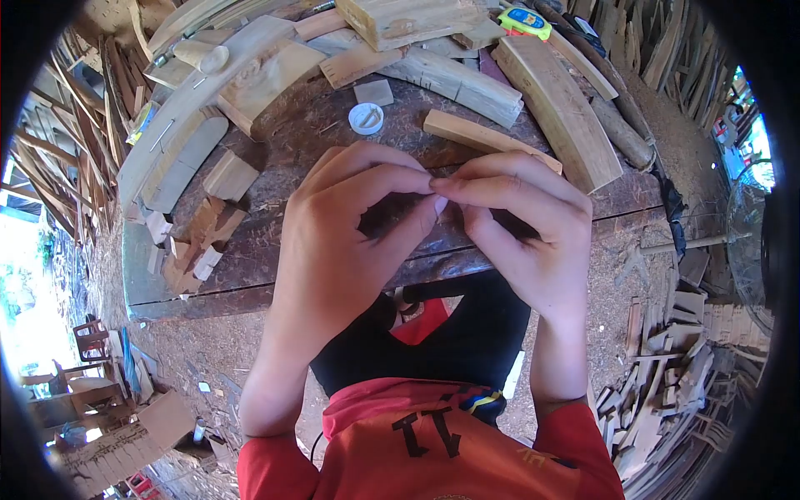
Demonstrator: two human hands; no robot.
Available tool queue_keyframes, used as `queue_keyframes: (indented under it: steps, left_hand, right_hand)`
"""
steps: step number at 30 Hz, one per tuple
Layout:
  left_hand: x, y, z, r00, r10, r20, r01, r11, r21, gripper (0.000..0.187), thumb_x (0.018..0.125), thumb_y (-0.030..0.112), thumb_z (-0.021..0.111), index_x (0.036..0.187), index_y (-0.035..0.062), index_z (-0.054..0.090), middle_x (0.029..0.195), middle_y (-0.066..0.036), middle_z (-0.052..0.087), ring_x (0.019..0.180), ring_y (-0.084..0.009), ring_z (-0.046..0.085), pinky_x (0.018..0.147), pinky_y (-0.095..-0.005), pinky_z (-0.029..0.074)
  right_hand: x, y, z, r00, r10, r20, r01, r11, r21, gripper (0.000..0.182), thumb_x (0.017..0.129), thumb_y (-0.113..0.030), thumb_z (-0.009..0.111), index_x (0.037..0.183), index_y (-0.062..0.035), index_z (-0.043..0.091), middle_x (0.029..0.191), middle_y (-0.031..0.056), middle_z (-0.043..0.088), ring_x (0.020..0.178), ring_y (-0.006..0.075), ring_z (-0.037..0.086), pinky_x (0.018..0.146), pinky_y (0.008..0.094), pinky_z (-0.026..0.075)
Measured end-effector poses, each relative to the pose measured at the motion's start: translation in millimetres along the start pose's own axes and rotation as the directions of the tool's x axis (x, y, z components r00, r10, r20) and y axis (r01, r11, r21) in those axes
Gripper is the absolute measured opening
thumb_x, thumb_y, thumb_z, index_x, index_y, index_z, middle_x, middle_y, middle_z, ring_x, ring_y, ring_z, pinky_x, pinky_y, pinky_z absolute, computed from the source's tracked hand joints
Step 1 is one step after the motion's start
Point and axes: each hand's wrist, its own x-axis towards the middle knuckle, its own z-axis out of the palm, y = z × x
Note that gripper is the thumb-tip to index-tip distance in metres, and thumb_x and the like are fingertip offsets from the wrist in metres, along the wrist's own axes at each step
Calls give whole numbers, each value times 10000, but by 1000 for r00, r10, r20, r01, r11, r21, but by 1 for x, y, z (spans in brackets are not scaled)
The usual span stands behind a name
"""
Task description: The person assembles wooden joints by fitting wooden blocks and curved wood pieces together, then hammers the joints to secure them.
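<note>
A tiny pale piece (439, 204), judged light and easily dropped, is pinched between closed fingers of the left hand (350, 242) and right hand (521, 229) above the dark wooden tabletop (300, 133); fingertip grip suits it.

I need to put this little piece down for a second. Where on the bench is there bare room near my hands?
Bare dark bench top shows between the white cap, the small wood block and the left hand. A thinner free strip runs along the near edge, right of the right hand, below the curved plank. The far side and left edge are crowded with wood offcuts.
</note>
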Motion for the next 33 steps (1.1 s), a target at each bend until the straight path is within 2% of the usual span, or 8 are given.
queue_keyframes:
  steps: [9,17,20,23,24,26,28,33]
  left_hand:
    - [1,1,1,997,-78,-2,78,993,-85,163,837,17,845,992,9,795,1022,-90,754,970,-206,723,897,-321,545]
    - [1,6,2,999,-43,-27,42,999,-34,159,830,-1,838,983,5,794,979,-82,740,924,-200,721,856,-310,546]
    - [1,9,7,998,-18,-54,18,1000,-11,141,833,-9,837,969,4,797,951,-73,731,882,-185,715,817,-295,544]
    - [-1,14,10,996,-50,-74,49,999,-22,121,843,-5,837,958,3,799,939,-72,730,865,-179,712,805,-288,542]
    - [-1,17,10,994,-76,-77,74,997,-33,115,847,-4,836,956,3,800,934,-73,729,859,-177,712,801,-286,541]
    - [-2,20,10,991,-112,-76,109,993,-50,109,853,-1,835,956,2,801,927,-76,729,850,-173,711,793,-284,541]
    - [-3,21,8,989,-130,-77,126,990,-55,107,858,1,834,960,0,801,923,-79,730,844,-169,711,784,-281,541]
    - [-5,14,9,994,-65,-92,58,995,-79,114,862,1,821,973,9,796,918,-96,750,798,-199,745,720,-295,566]
  right_hand:
    - [1,0,1,1000,-21,-10,20,1000,-16,251,778,9,758,1003,-81,823,1007,62,766,897,240,733,806,349,585]
    - [-1,-1,-2,1000,-16,-10,16,1000,-11,250,772,1,764,1004,-76,817,982,61,756,879,239,727,788,339,558]
    - [1,3,-8,998,-68,-15,68,998,6,256,803,3,752,1039,-76,813,969,66,755,867,235,725,793,332,552]
    - [6,-8,-23,995,-3,-97,-3,998,-56,267,843,9,729,1084,-76,806,957,79,756,855,228,723,796,319,542]
    - [8,-8,-35,992,-35,-120,19,990,-138,232,901,-6,710,1107,-67,799,955,77,762,851,193,719,809,303,536]
    - [8,-1,-54,950,7,-313,-64,983,-172,190,955,-52,700,1121,-62,793,968,55,768,877,143,698,847,281,524]
    - [8,4,-77,870,124,-477,-236,954,-183,175,1001,-101,685,1136,-54,786,994,32,769,917,106,668,880,259,504]
    - [6,18,-123,873,138,-469,-341,859,-382,203,1019,-142,671,1165,-45,772,1008,31,754,923,108,632,888,275,492]
